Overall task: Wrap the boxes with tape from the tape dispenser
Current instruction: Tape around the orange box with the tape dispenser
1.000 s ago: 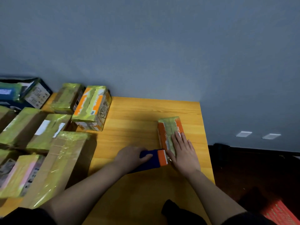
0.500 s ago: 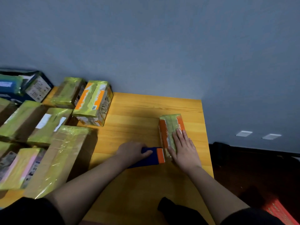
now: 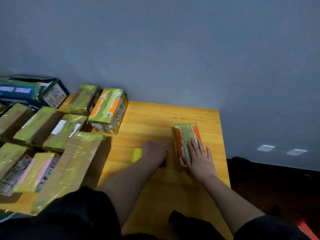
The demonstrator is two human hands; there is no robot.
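**Tape run finished on the small orange box**

Along the left of the wooden table (image 3: 152, 193) sits a crowd of taped boxes (image 3: 57, 135), most of them brown cardboard under yellow-green tape, with a dark blue carton (image 3: 22, 91) at the back against the wall. Further in, the left hand (image 3: 154, 152) is curled over the tape dispenser (image 3: 164, 161), grasping it; only a dark blue corner shows under the palm, and a yellow roll of tape (image 3: 137, 154) sticks out on its left side. The dispenser rests on the table just beside the small orange box (image 3: 186, 142). I cannot tell whether a strip joins them. The right hand (image 3: 199, 158) lies flat on top of that box, fingers straight, pressing it down near the right edge of the table.

This looks like the close of one pass: tape runs lengthwise over the box top. Next, I would guess, the box needs turning so a bare orange side faces up, then the dispenser brought back onto it.
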